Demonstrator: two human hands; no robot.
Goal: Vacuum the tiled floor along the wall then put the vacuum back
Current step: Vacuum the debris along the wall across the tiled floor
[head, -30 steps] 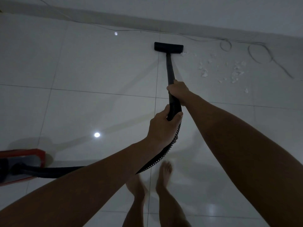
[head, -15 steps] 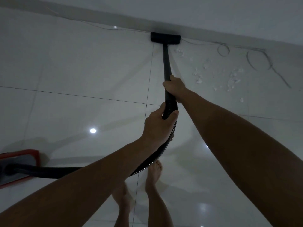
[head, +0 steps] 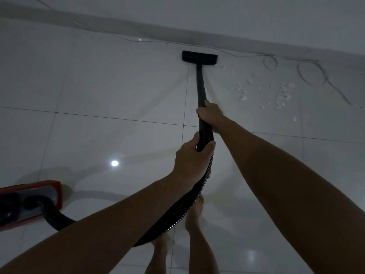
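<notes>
The black vacuum wand [head: 199, 84] slants away beyond the right hand [head: 209, 115]; its flat nozzle [head: 199, 58] rests on the white tiled floor [head: 98, 86] near the wall [head: 237, 16].

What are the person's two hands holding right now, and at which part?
Both grip the vacuum wand: the right hand around the rigid tube's lower end, the left hand where the ribbed hose joins it.

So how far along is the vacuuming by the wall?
Midway. Tiles left of the black floor nozzle look clear. Both hands, right hand and left hand, grip the black wand. Left: white scraps beside the thin cable, then returning the red vacuum body.
</notes>
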